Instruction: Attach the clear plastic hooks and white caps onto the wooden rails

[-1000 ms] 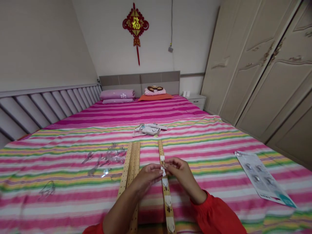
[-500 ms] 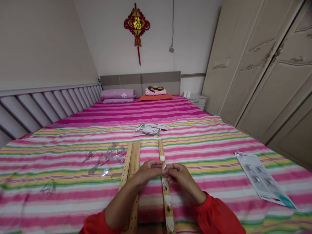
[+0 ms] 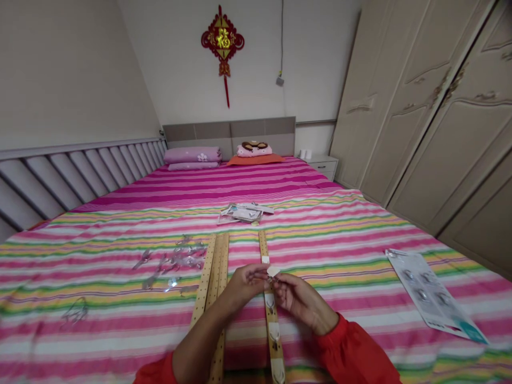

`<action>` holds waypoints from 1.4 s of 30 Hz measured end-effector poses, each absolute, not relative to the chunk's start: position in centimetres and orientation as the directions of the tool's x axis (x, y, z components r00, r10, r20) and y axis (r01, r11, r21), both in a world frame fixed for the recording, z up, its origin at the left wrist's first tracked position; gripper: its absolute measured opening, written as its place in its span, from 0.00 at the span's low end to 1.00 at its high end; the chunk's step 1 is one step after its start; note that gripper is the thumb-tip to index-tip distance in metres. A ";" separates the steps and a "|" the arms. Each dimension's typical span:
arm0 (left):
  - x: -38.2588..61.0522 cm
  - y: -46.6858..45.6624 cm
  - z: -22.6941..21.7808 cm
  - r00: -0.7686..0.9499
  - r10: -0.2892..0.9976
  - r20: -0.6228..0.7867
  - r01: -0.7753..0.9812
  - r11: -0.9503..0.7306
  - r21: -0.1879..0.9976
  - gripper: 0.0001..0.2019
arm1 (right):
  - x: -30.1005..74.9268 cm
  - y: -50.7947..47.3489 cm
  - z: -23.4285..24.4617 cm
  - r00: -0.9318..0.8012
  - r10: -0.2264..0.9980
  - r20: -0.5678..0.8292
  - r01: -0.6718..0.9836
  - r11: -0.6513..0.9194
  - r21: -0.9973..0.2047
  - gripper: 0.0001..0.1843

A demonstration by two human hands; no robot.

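Over the narrow wooden strip [image 3: 263, 246], both hands meet at a small piece with a white square pad [image 3: 273, 271]. My right hand [image 3: 302, 301] pinches it between thumb and fingers. My left hand [image 3: 244, 285] has its fingertips closed at the piece's left edge. Along the strip below sit several white pads with clear loop-shaped parts, among them a white-padded hook [image 3: 274, 332]. One more white pad [image 3: 265, 260] lies on the strip just beyond my fingers. Two or more wider wooden strips with rows of holes [image 3: 218, 253] lie left, partly under my left forearm.
Loose clear plastic pieces [image 3: 186, 258] are scattered at the left, with a thin wire-like tangle [image 3: 76, 310] nearer. A blister card [image 3: 434, 293] lies at the right. More packaging [image 3: 242, 212] is piled beyond the strips. Everything rests on a striped bedsheet [image 3: 340, 256].
The white pad has turned face-up and shows more plainly between my fingers. My right hand has rolled slightly so its fingers show more. The view has shifted a little.
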State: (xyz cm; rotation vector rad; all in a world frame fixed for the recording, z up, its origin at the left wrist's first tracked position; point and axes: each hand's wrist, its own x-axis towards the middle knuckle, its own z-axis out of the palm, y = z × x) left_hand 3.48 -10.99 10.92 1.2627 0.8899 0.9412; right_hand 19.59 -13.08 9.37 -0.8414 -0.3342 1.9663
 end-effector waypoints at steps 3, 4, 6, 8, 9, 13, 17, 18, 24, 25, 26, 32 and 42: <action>3.8 -10.8 10.9 0.314 0.949 0.029 -0.004 -0.029 1.000 0.16 | 19.6 -13.0 9.7 -0.307 0.862 -0.403 -0.635 -0.501 -0.587 0.04; 3.9 -10.7 11.0 0.311 0.949 0.045 0.023 -0.055 0.998 0.14 | 19.5 -12.9 9.8 -0.289 0.876 -0.388 -0.619 -0.479 -0.622 0.02; 4.2 -10.4 11.1 0.309 0.948 0.075 0.075 -0.103 0.992 0.12 | 19.3 -12.6 9.9 -0.241 0.904 -0.353 -0.575 -0.426 -0.698 0.04; 4.4 -10.0 11.0 0.286 0.954 0.086 0.107 -0.121 0.987 0.11 | 19.2 -12.1 9.8 -0.168 0.934 -0.316 -0.533 -0.355 -0.768 0.08; 4.6 -9.7 10.9 0.267 0.961 0.076 0.113 -0.109 0.988 0.11 | 19.1 -11.7 9.7 -0.122 0.946 -0.299 -0.512 -0.318 -0.798 0.10; 5.1 -8.1 10.3 0.233 0.971 -0.052 0.029 0.046 0.999 0.15 | 19.1 -9.7 9.2 0.022 0.969 -0.246 -0.438 -0.212 -0.874 0.13; 5.6 -5.8 9.8 0.168 0.979 -0.112 -0.033 0.119 0.992 0.15 | 19.0 -7.5 9.0 0.072 0.982 -0.176 -0.402 -0.133 -0.906 0.13; 5.7 -5.2 9.7 0.145 0.983 -0.114 -0.040 0.121 0.992 0.14 | 18.9 -6.9 8.9 0.082 0.983 -0.167 -0.399 -0.121 -0.909 0.13; 6.3 -1.6 8.4 0.055 0.988 -0.146 -0.119 0.152 0.981 0.10 | 18.6 -3.9 8.2 0.110 0.971 -0.211 -0.415 -0.148 -0.898 0.11; 6.4 -1.2 8.1 0.042 0.986 -0.159 -0.133 0.163 0.978 0.09 | 18.7 -3.5 8.0 0.110 0.969 -0.223 -0.421 -0.158 -0.893 0.10; 6.5 -0.9 7.9 0.032 0.985 -0.172 -0.145 0.174 0.974 0.09 | 18.7 -3.1 7.8 0.108 0.966 -0.234 -0.427 -0.168 -0.889 0.10; 7.0 0.1 7.0 0.011 0.970 -0.244 -0.166 0.242 0.956 0.05 | 19.1 -1.9 6.2 0.094 0.952 -0.291 -0.440 -0.223 -0.870 0.09; 7.2 1.0 6.1 -0.022 0.965 -0.261 -0.047 0.260 0.965 0.05 | 19.4 -0.7 4.2 0.118 0.963 -0.241 -0.346 -0.188 -0.919 0.12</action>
